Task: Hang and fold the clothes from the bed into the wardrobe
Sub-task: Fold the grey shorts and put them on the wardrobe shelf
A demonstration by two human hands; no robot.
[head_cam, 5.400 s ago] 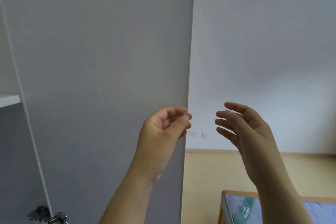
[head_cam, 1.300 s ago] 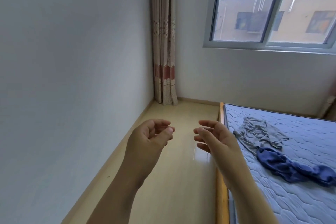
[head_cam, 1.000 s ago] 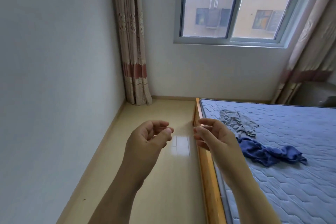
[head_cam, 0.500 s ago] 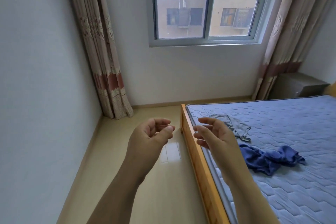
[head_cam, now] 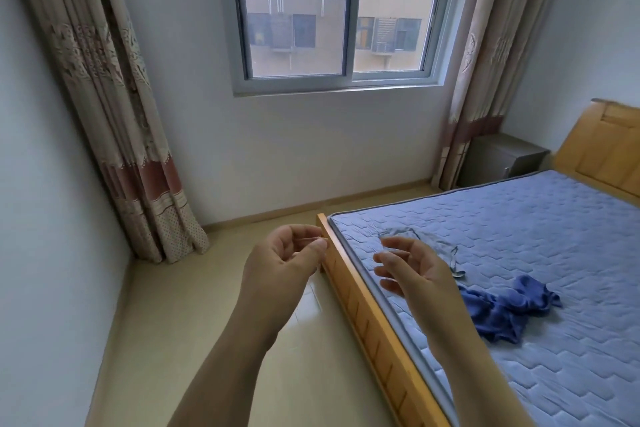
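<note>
Beside the bed (head_cam: 363,317), the left hand (head_cam: 284,263) and right hand (head_cam: 415,270) hover loosely curled, both empty.

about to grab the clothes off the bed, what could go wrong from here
The grey garment and the blue garment lie crumpled close together on the mattress, so the right hand, empty now, might drag both up at once and tangle them. The wooden bed rail runs between the person and the clothes; leaning in may bump it. The left hand is also empty.
</note>
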